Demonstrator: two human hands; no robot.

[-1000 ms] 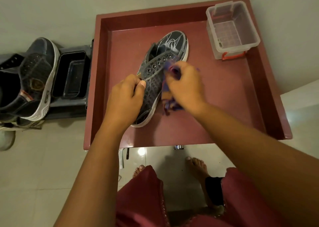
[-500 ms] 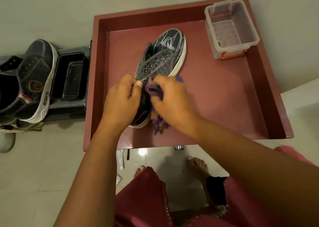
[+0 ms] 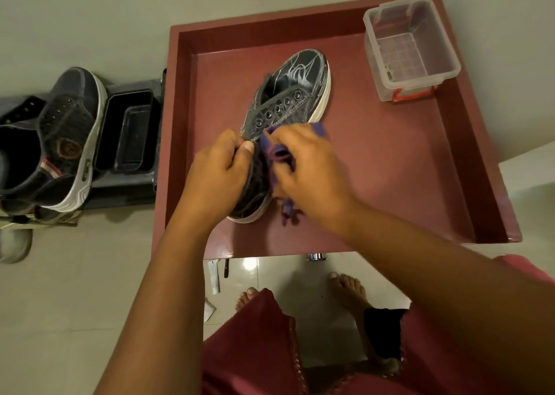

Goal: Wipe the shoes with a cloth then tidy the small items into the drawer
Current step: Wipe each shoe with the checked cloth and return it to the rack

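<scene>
A dark grey sneaker (image 3: 288, 94) with a white sole and pale toe markings lies on its side in the open maroon drawer (image 3: 405, 169), toe pointing away from me. My left hand (image 3: 216, 172) grips the heel collar of the sneaker, thumb on the rim. My right hand (image 3: 303, 166) holds a bunched purple cloth (image 3: 277, 151) against the sneaker's side near the heel; a loose end of the cloth hangs out below my palm. The heel part of the shoe is hidden under both hands.
A clear plastic box (image 3: 411, 49) with red latches stands in the drawer's far right corner. Left of the drawer, a second dark sneaker (image 3: 72, 136) and black trays (image 3: 129, 133) sit on a low stand. My bare feet (image 3: 345, 286) are on the tiled floor below.
My right hand has slid the cloth along the shoe from the lace area back toward the heel. My left hand keeps its grip on the collar.
</scene>
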